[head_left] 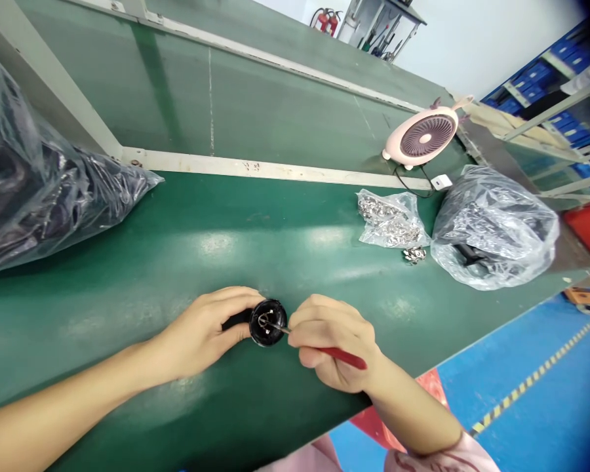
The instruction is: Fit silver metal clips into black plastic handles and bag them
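Clasping black cup [276,312] by sidewall, sensible hold: left hand [214,331]; right hand [333,334] pinches red-handled tool [345,356]; cup seems light, stiff

And there's the smooth blue floor [496,357], crossed by a yellow-and-black striped line [531,378]! Behind, a plain white wall [472,46].

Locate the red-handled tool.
In the head view, the red-handled tool is just right of centre, low down, gripped in the right hand, its metal end at the open mouth of the black round part.
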The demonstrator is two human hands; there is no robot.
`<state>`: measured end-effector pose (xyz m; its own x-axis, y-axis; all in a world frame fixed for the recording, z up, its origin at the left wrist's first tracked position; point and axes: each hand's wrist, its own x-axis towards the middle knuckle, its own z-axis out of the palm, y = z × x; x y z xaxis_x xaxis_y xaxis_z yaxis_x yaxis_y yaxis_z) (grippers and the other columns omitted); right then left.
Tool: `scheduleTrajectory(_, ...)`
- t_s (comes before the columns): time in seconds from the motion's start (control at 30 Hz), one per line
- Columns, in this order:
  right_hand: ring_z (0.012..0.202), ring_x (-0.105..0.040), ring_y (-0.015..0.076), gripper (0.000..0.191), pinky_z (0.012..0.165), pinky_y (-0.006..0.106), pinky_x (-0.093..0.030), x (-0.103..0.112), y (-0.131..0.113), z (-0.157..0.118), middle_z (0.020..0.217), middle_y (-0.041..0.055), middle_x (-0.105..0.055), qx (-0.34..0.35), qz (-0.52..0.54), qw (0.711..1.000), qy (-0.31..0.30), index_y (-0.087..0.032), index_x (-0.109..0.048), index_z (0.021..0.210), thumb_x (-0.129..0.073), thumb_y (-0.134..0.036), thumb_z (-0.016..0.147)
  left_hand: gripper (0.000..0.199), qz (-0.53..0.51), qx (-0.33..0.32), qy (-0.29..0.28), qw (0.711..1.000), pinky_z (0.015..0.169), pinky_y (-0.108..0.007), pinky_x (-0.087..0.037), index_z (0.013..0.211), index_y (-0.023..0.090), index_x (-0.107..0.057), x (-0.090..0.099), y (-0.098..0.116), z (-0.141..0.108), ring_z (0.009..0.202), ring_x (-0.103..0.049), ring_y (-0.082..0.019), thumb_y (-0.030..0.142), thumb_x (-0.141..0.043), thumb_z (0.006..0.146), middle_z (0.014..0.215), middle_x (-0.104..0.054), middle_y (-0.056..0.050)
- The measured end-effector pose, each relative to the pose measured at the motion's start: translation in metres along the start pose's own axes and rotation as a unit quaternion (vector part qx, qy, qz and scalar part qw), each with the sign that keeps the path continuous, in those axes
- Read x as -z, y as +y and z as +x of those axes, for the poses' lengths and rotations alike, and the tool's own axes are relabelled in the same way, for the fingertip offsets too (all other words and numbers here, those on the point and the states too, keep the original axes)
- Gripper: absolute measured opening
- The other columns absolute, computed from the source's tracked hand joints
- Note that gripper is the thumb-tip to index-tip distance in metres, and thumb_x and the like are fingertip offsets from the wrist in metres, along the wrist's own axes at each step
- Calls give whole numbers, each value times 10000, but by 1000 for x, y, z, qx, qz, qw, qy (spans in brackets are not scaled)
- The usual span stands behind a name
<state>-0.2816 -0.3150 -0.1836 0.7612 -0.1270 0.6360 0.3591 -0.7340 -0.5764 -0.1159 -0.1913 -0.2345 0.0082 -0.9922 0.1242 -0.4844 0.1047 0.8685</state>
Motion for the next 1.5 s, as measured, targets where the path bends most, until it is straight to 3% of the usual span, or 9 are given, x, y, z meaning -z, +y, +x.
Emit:
scheduleTrajectory(0.47,613,-551,122,181,573,267,-477,-8,6,3,650,49,-599,-34,25,999,30,-135,-552,789,-445,-189,925,298,28,3,40,999,820,-215,-520,1167,273,-603,-2,-3,-2,961,-639,-158,321,-526,883,1112,-661,-13)
scheduleTrajectory(0.6,623,-518,108,173,603,267,-458,-15,9,-1,666,41,-592,-41,2,999,-1,-129,-571,750,-485,-142,899,284,42,-22,32,998,856,-265,-525,1146,244,-611,-2,-1,0,998,-634,-186,319,-503,895,1066,-679,-29)
scheduleTrajectory(0.8,728,-426,152,315,631,285,-433,-17,12,-3,659,51,-474,-72,-96,993,2,-157,-667,696,-497,-312,911,254,29,-61,13,998,948,-289,-495,1127,260,-609,0,1,2,1014,-628,-164,263,-517,890,1042,-688,6)
scheduleTrajectory(1.0,779,-428,147,337,687,286,-432,-16,17,-3,706,49,-463,-59,-98,993,12,-172,-676,682,-491,-329,916,252,6,-44,6,999,903,-245,-513,1115,268,-618,2,-1,2,1085,-587,-159,241,-538,878,1116,-661,3)
scheduleTrajectory(1.3,778,-446,135,336,725,305,-408,-20,11,-6,770,33,-444,-76,-119,990,7,-202,-669,694,-480,-368,918,292,-49,-53,-1,997,1046,-313,-418,1137,298,-611,2,4,3,1016,-613,-137,200,-558,867,1079,-671,34)
scheduleTrajectory(1.4,772,-440,124,300,724,292,-381,-23,7,-6,759,16,-411,-68,-135,989,7,-220,-663,649,-528,-318,898,240,-60,-34,4,998,988,-301,-461,1068,280,-646,3,7,3,976,-624,-145,194,-546,868,1035,-679,22)
scheduleTrajectory(1.5,740,-416,121,240,709,293,-348,-24,6,-6,731,1,-429,-43,-156,987,10,-231,-651,624,-601,-282,853,184,-75,7,31,997,830,-248,-518,995,242,-650,4,9,3,923,-627,-152,190,-535,861,1001,-663,-8)
